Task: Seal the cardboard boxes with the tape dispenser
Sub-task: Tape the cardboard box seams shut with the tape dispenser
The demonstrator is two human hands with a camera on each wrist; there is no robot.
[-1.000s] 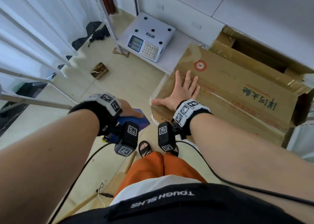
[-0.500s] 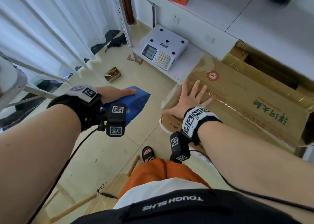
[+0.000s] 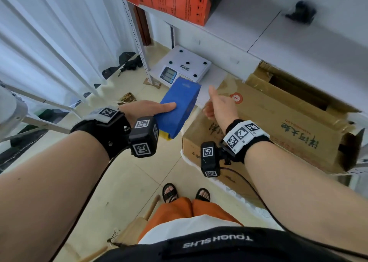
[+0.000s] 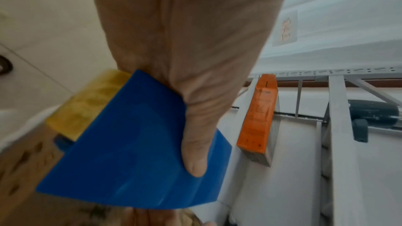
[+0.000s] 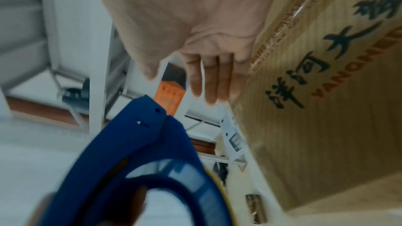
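Note:
A long brown cardboard box [image 3: 278, 120] with green printed characters lies at the right, its top flaps closed and clear tape along the seam. My left hand [image 3: 151, 108] grips a blue tape dispenser [image 3: 177, 106], thumb along its top, holding it in the air just left of the box's near end. The yellowish tape roll [image 4: 87, 102] shows under the blue body [image 4: 135, 152]. My right hand [image 3: 216, 104] is open with straight fingers [image 5: 208, 82], on edge beside the box's left end [image 5: 315, 109]. Whether it touches the cardboard I cannot tell.
A second cardboard box [image 3: 288, 84] with open flaps lies behind the first, under a white shelf [image 3: 298, 48]. A white weighing scale [image 3: 187, 64] sits on a low board ahead. An orange box [image 3: 171, 1] stands on the shelf. White curtains hang at the left.
My left hand has lifted the dispenser up and forward, close to the box's end. My right hand has come off the box top and turned on edge.

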